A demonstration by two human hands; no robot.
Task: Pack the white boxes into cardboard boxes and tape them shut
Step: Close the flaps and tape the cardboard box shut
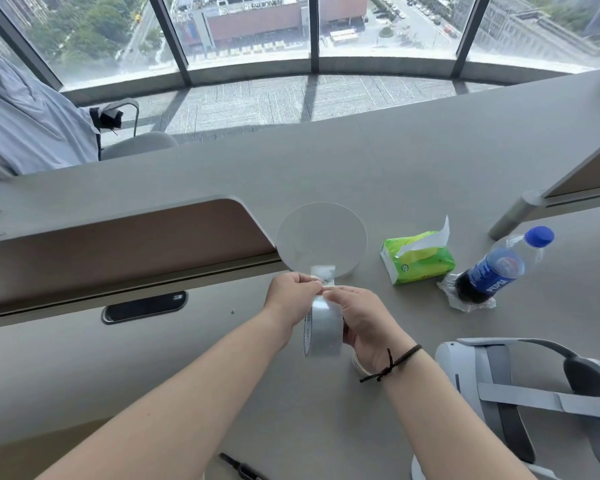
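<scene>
Right hand [357,320] is gripping the tape roll [323,332]; left hand [291,296] is pinching its loose end above the desk [187,358].

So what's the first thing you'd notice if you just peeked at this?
Probably the two hands in the middle: the right hand holds a roll of clear tape while the left hand pinches its loose end. To the right on the grey desk sit a bright green tissue pack and a blue Pepsi bottle.

Both forearms extended forward, the left hand [293,292] pinched the tape [323,332] end and the right hand [361,320] gripped the roll.
</scene>
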